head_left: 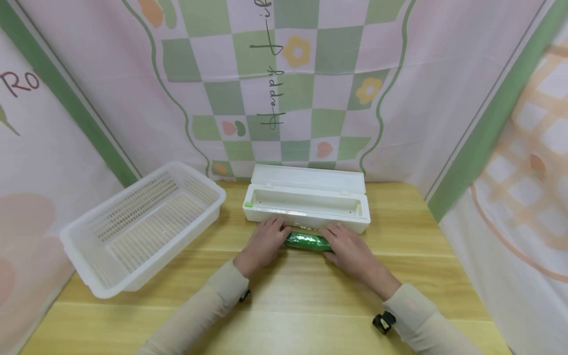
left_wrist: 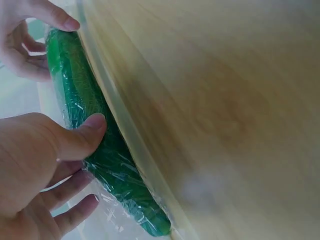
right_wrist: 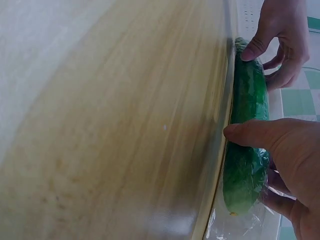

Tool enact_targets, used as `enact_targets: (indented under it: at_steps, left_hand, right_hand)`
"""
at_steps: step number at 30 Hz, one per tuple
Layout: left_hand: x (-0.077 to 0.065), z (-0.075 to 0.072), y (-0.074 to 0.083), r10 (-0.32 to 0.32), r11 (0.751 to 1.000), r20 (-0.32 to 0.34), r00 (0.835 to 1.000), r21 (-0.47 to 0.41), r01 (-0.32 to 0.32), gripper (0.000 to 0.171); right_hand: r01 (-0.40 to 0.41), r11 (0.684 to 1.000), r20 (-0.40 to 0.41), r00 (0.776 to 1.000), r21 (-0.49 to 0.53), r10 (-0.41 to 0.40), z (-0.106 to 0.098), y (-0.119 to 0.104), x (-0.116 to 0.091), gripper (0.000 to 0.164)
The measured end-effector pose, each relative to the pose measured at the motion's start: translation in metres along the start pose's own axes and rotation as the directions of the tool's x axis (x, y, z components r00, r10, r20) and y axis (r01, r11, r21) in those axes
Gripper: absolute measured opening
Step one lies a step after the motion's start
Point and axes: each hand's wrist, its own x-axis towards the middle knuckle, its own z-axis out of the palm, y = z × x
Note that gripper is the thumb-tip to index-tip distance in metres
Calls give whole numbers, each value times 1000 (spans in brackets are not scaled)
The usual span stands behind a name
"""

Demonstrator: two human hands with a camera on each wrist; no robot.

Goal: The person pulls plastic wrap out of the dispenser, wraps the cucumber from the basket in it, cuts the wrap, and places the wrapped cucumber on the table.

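A green cucumber [head_left: 308,241] in clear cling film lies crosswise on the table, just in front of a long white box [head_left: 306,217]. My left hand [head_left: 265,241] holds its left part, thumb on the near side and fingers beyond. The right hand [head_left: 352,251] grips the right part the same way. In the left wrist view, shiny wrinkled film covers the cucumber [left_wrist: 110,145], and loose film sticks out past its end. The right wrist view shows the cucumber's paler tip [right_wrist: 240,200] beyond my right thumb. The box's lid [head_left: 308,178] stands raised at the back.
A white slotted plastic basket [head_left: 201,222] stands on the left of the wooden table [head_left: 301,305]. A small green piece [head_left: 249,204] sits on the box's left front rim. Behind the table hangs a checkered, printed cloth [head_left: 297,98], with more cloth at both sides.
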Motion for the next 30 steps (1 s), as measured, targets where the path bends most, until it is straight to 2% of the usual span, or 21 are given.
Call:
enact_targets:
  at_steps: [5,9,13,17,22,26,30]
  left_hand:
    - [1,0,-1,-40,999,49,998,-6,41,52]
    - [0,-1,-3,-47,998,55,997,-30,49,49]
    - [-2,-2,-5,-47,993,35,998,-105,50,47]
    - [-7,-6,-11,-50,978,0,999,-204,49,49]
    - [-17,-14,-25,-96,953,-61,994,-294,74,46]
    - [-24,-19,-41,-197,923,-114,974,-356,145,40]
    - [-28,-26,-55,-341,860,-154,928,-449,242,49]
  right_hand:
    - [1,1000,-1,1000,15,-1,1,2,0,56]
    - [9,1000,-18,1000,25,-8,2,3,0,52]
    - [13,1000,-23,1000,26,-12,1,5,-1,51]
    - [1,999,-11,1000,37,-1,-2,6,-2,53]
    - [-6,999,-9,1000,51,7,-5,7,-3,53]
    - [-1,999,-27,1000,46,2,-7,8,-3,54]
    - [13,999,-58,998,46,-11,-11,10,-1,53]
